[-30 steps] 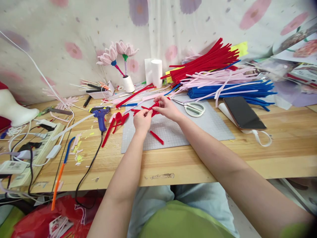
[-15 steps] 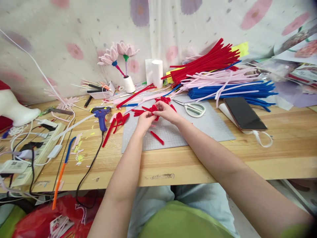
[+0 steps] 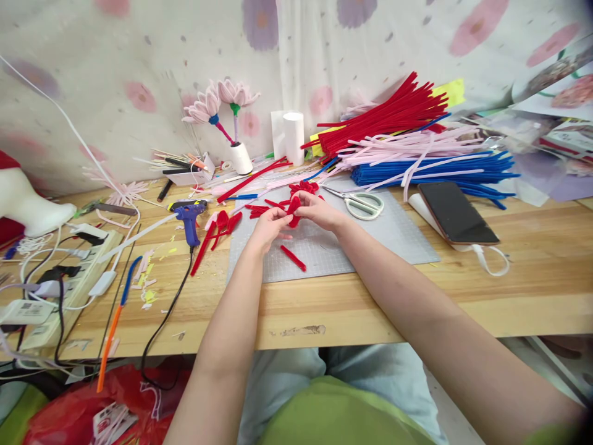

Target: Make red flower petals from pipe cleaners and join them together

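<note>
Table: bare wood edge of the table (image 3: 352, 309) sits nearest, both forearms reaching out over it.
Stub: 1 short red stub (image 3: 293, 258) lies loose on the mat (image 3: 393, 241), just under the hands and apart from them.
Left hand: the left hand (image 3: 267, 225) is closed, fingertips pinching the near end of the red piece (image 3: 293, 204).
Right hand: the right hand (image 3: 319, 211) is closed too, pinching the same piece from the far side; 2 grips that close, I'd say, to steady a small bend.
Red piece: it's lifted just off the mat, between the 2 hands, at the mat's far middle.
Petals: red loops (image 3: 222, 221) lie parked at the mat's left edge, probably to leave the middle free.
Glue gun: the gun (image 3: 188, 216) stands on the wood just left of them, nozzle off the mat.
Scissors: the scissors (image 3: 361, 203) rest near the right hand.
Phone: the phone (image 3: 456, 211) lies face up, well right.
Stock: red (image 3: 393, 111), pink (image 3: 407, 145) and blue stems (image 3: 440, 168) are heaped by colour at the back.
Flowers: 2 pink flowers (image 3: 217, 99) stand upright in a cup (image 3: 241, 157) by the wall.
</note>
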Tool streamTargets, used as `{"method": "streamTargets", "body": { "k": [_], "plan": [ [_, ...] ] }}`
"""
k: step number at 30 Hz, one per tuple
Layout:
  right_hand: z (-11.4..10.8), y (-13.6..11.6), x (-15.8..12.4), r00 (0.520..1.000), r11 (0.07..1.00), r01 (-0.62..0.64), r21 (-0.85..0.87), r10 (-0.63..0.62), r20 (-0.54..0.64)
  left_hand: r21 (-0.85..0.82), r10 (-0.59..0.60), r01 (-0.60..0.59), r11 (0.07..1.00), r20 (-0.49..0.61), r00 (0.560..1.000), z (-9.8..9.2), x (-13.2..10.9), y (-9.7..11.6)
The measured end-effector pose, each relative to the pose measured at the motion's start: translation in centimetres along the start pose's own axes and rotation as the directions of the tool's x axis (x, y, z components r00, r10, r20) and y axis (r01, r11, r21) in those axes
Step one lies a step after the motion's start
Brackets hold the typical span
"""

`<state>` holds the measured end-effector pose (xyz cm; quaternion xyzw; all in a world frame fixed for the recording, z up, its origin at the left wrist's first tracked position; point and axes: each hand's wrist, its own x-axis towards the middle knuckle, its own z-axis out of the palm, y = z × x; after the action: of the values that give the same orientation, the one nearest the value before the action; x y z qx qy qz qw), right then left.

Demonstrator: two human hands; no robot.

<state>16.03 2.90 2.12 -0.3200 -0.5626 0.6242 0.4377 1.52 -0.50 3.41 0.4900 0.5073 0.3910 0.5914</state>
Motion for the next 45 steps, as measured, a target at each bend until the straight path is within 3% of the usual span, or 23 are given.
{"method": "streamTargets", "body": {
  "k": [3, 7, 13, 18, 24, 30, 37, 45],
  "plan": [
    [0.0, 0.0, -0.1, 1.000, 1.000, -0.013, 0.009, 0.013, 0.009, -0.002, -0.011, 0.011, 1.000, -0.008, 1.000, 0.3, 0.0, 0.1],
    [0.3, 0.2, 0.0, 1.000, 1.000, 0.000, 0.025, 0.000, 0.020, 0.012, 0.024, -0.023, 1.000, -0.173, 0.985, 0.6, 0.3, 0.0],
    [0.6, 0.8, 0.6, 0.993, 0.998, 0.043, -0.037, -0.046, -0.105, 0.053, 0.065, -0.052, 0.997, -0.280, 0.958, 0.4, 1.0, -0.7],
    [0.9, 1.4, 1.0, 0.979, 0.991, 0.094, -0.100, -0.111, -0.171, 0.187, 0.141, -0.076, 0.980, -0.370, 0.918, 0.3, 1.8, -1.6],
    [0.7, 1.6, 1.0, 0.983, 0.991, 0.089, -0.096, -0.103, -0.155, 0.072, 0.055, -0.034, 0.997, -0.314, 0.948, 0.3, 1.6, -1.1],
    [0.4, 1.6, 0.9, 0.991, 0.997, 0.046, -0.067, -0.053, -0.119, 0.095, 0.002, 0.014, 0.995, -0.167, 0.986, 0.0, 0.7, -0.4],
    [0.2, 1.3, 0.9, 0.992, 0.996, 0.024, -0.086, -0.034, -0.121, 0.032, -0.018, 0.026, 0.999, -0.212, 0.977, -0.1, 1.0, -0.7],
    [0.2, 1.2, 1.1, 0.985, 0.984, 0.062, -0.164, -0.087, -0.150, 0.148, 0.092, -0.050, 0.988, -0.292, 0.952, -0.8, 1.9, -1.6]
  ]
}}
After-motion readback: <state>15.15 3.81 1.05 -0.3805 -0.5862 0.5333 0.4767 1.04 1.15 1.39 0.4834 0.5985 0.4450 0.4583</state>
